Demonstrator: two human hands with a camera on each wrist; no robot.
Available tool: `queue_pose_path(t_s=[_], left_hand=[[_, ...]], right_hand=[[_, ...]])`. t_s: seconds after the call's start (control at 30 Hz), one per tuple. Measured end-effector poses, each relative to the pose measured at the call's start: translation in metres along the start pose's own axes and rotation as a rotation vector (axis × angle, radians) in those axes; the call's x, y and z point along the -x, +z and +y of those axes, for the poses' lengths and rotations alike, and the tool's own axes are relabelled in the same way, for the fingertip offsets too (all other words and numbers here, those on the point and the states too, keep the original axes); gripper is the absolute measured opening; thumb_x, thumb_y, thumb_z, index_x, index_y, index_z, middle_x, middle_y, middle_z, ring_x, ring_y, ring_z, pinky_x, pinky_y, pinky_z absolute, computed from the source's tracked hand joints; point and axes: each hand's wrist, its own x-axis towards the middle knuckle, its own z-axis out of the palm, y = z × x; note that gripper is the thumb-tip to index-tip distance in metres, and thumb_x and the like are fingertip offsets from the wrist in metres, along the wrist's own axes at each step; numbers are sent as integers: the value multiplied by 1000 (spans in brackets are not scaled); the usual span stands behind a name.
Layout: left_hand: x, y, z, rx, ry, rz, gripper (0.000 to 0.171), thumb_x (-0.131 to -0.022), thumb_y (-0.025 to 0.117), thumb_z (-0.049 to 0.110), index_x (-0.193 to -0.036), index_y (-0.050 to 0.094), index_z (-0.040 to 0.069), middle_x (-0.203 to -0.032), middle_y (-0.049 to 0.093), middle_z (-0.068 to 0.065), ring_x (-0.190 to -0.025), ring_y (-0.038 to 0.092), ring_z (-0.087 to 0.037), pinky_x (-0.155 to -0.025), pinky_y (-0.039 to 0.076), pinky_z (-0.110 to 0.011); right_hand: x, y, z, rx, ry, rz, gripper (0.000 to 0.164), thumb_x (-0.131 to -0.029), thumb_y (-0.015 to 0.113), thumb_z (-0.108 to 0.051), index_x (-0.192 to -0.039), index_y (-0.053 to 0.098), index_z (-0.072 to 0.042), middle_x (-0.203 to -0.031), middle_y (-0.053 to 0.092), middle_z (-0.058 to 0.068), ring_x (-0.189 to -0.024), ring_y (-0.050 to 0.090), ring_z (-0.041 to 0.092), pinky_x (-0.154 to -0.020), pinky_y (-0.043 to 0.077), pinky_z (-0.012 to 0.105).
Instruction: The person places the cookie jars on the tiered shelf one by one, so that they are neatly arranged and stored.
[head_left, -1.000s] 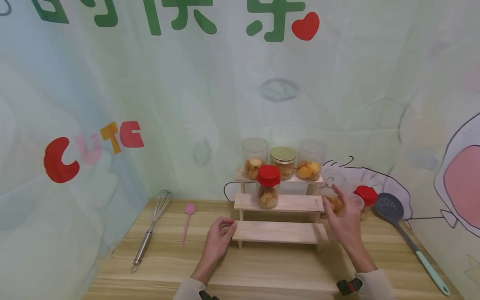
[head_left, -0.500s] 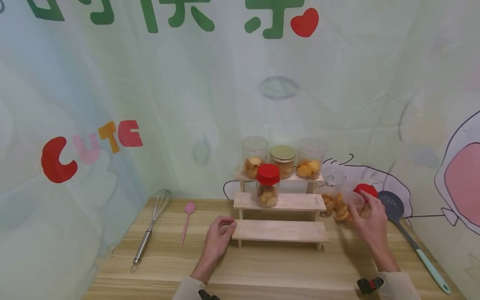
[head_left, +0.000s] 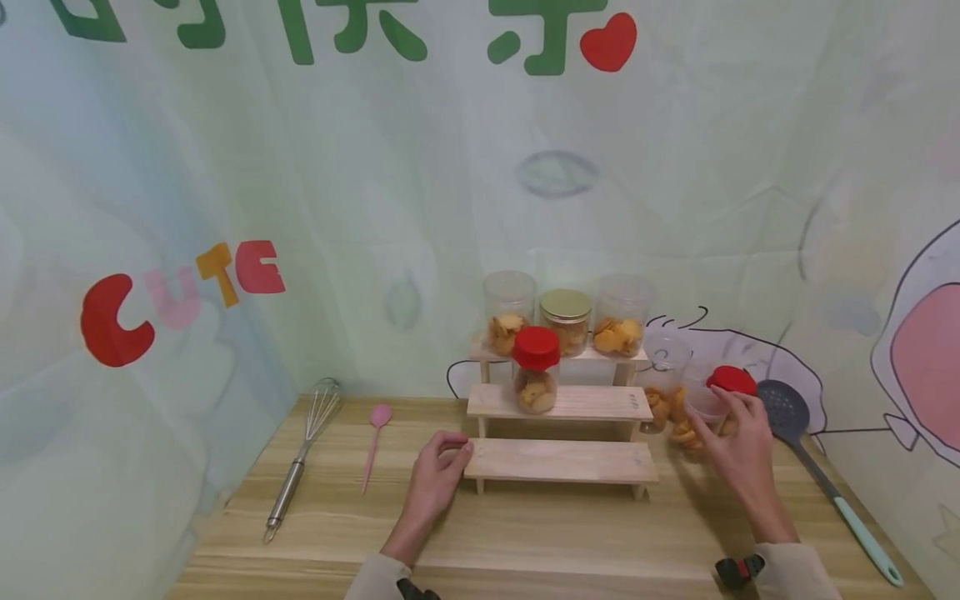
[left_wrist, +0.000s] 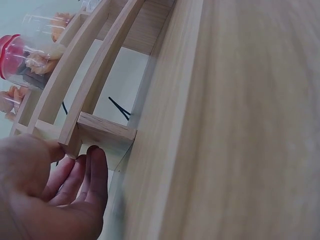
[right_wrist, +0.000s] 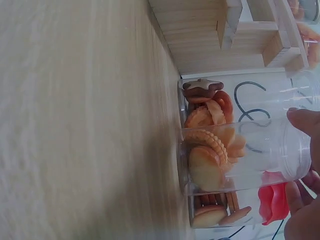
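My left hand (head_left: 437,475) holds the left end of the lowest step of a three-tier wooden shelf (head_left: 562,462), its thumb over the board in the left wrist view. My right hand (head_left: 742,446) grips the upper part of a clear, lidless cookie jar (right_wrist: 265,155), thumb on one side and fingers on the other. This jar stands upright on the table to the right of the shelf. Close beside it are another clear jar (head_left: 658,404) of cookies and a red-lidded jar (right_wrist: 272,200), partly hidden by the hand.
A red-lidded cookie jar (head_left: 536,375) is on the middle tier. Several jars, one a gold-lidded jar (head_left: 566,321), line the top tier. A whisk (head_left: 303,454) and pink spoon (head_left: 375,442) lie left; a slotted turner (head_left: 817,467) lies right. Printed cloth hangs behind.
My right hand has moved right, from beside the jar nearest the shelf to the lidless jar in front, and taken hold of its top. The left hand has stayed on the shelf.
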Motion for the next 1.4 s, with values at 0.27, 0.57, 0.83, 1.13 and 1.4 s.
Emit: queue_pose_path(t_s=[0.27,0.57,0.83,1.13,1.4], left_hand=[[0,-1,1,-3,2,-4,27,-107,71,17,-124,66,-3,-125,74,-23,-111,77,-33,-82,57,-19],[-2,-3,-2,-4,-2,-8,26,-107,71,18,-123,68,-1,-125,74,-22,-113,76,-33,-83,57,-18],[-3,-4,-5,-30,-1,-4,25,-106,72,20,-122,69,1,-124,76,-19,-119,74,-31,-89,55,-17],[-4,-4,-5,-38,-5,-10,24,-107,71,19,-122,69,1,-123,77,-18,-118,74,-28,-89,54,-15],[-3,-4,-5,-57,3,-16,23,-107,71,20,-122,70,3,-121,79,-17,-119,74,-28,-102,59,-32]], right_hand=[[-1,-3,3,-36,148,-103,79,-95,85,-27,-157,47,5,-149,56,37,-132,57,55,-111,47,68],[1,-1,2,-91,241,-126,82,-96,85,-31,-159,44,3,-152,55,37,-138,57,53,-116,46,65],[-2,-6,-18,-98,225,-68,80,-94,85,-45,-157,52,-8,-151,62,26,-133,61,44,-101,56,40],[-4,-16,-50,-173,109,70,71,-90,91,-28,-153,60,-15,-138,69,20,-112,60,9,-82,43,3],[-9,-19,-86,-238,24,98,70,-90,91,-26,-153,60,-19,-140,70,14,-113,55,-6,-90,43,2]])
